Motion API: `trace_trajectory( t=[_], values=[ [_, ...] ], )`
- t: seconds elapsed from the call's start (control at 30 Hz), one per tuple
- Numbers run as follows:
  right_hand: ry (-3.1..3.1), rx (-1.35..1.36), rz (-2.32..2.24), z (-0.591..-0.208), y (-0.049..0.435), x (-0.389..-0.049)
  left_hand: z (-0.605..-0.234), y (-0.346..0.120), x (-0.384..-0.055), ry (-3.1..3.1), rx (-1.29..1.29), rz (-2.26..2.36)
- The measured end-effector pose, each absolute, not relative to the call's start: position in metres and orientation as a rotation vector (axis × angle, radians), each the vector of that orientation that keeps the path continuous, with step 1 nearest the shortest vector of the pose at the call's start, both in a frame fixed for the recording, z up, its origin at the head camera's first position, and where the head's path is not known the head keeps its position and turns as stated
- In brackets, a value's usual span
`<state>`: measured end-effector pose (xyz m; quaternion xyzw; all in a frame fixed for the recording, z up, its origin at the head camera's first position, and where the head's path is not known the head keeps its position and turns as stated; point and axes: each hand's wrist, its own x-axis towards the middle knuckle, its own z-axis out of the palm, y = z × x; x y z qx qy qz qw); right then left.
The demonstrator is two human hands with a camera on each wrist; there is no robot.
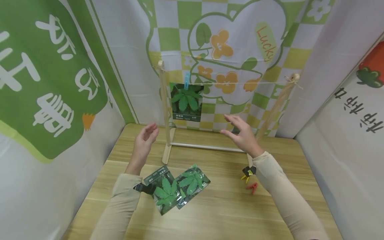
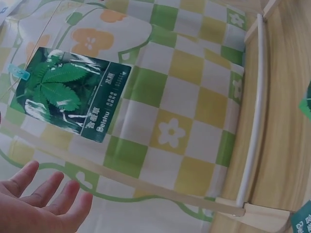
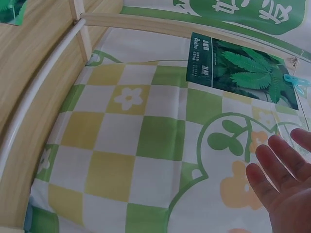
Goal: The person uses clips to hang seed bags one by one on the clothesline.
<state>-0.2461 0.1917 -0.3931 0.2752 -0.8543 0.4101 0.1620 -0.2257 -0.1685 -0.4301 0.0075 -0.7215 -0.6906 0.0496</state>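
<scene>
A green packet with a leaf picture (image 1: pixel 186 103) hangs from a thin string (image 1: pixel 240 83), held by a light blue clip (image 1: pixel 187 81). The string runs between the posts of a wooden stand (image 1: pixel 165 106). My left hand (image 1: pixel 142 146) is raised beside the left post, fingers loosely bent, holding nothing. In the left wrist view, its fingers (image 2: pixel 60 199) appear below the hanging packet. On the other side, my right hand (image 1: pixel 244 136) is in the air near the right post, thumb apart from the fingers and nothing between them.
Two similar leaf packets (image 1: pixel 168 191) (image 1: pixel 193 183) overlap on the wooden table (image 1: pixel 222 213). At the right lie a red clip (image 1: pixel 252 188) and black and yellow clips (image 1: pixel 247 172) by the stand's foot. A white rod (image 1: pixel 207 146) joins the feet. Printed cloth (image 1: pixel 168 40) hangs behind.
</scene>
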Motion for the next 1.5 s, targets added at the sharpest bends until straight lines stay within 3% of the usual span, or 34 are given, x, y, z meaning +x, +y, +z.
trace_trajectory(
  t=[1.5],
  values=[
    [-2.528,0.519,1.231,-0.475,0.241,-0.215,-0.493,-0.177,-0.207,-2.261,0.104,-2.066]
  ],
)
